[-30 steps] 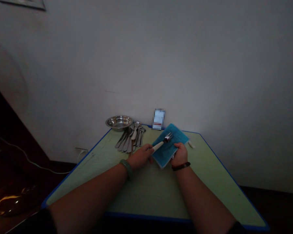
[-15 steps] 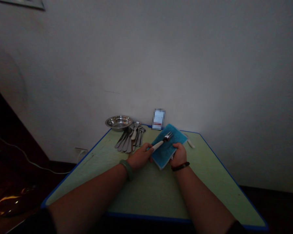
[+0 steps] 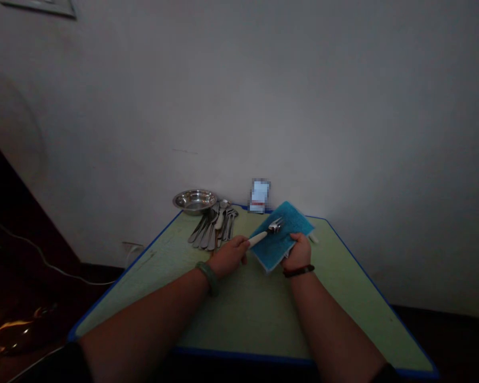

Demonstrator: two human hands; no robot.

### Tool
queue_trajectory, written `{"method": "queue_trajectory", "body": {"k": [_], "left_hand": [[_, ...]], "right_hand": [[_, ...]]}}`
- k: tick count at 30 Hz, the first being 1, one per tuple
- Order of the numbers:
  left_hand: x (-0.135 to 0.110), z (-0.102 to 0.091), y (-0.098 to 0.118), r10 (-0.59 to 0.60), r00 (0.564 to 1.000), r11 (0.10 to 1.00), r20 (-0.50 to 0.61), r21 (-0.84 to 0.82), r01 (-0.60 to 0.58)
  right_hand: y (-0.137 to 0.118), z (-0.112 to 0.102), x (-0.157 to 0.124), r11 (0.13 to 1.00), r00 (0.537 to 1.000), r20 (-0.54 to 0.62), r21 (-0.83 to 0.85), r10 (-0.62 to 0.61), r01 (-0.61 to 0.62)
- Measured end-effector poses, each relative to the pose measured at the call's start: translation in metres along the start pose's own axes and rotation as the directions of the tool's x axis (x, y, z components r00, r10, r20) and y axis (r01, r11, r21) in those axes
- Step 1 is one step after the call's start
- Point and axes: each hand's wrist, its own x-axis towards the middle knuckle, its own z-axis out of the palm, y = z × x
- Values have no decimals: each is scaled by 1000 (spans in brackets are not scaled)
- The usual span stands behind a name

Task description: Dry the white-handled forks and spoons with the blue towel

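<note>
A green table with blue edging (image 3: 247,314) lies beneath both forearms. Ahead of the left hand sit a steel bowl (image 3: 194,200) and, just nearer, a pile of metal cutlery (image 3: 213,229). The right hand (image 3: 299,254) is grasping a blue cloth (image 3: 277,247) resting on the table. The left hand (image 3: 228,256) is closed around the white handle of a fork (image 3: 265,232), whose metal head lies over the cloth, just ahead of the right hand.
</note>
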Motion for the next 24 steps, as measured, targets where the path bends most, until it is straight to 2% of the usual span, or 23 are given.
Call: {"method": "queue_trajectory", "body": {"k": [5,9,13,15,18,21,24], "left_hand": [[0,-1,-1,17,1000,997,-15,-71,-18],[1,0,-1,41,999,977,13,-210,-38],[1,3,1,27,998,955,63,-298,-7],[1,4,2,18,997,957,72,-291,3],[0,5,3,2,1000,973,18,-229,2],[-2,5,5,56,997,986,-51,-156,-64],[-5,6,9,122,990,986,-74,-102,-129]], "right_hand": [[0,1,-1,1000,1000,-9,6,-6,6],[2,1,-1,1000,1000,-26,-10,4,-4],[6,0,-1,999,999,31,-27,45,-44],[8,1,-3,997,995,54,-28,78,-77],[10,2,-5,991,990,60,-47,127,-125],[11,3,-6,989,987,83,-58,138,-134],[10,3,-6,985,981,106,-78,160,-152]]}}
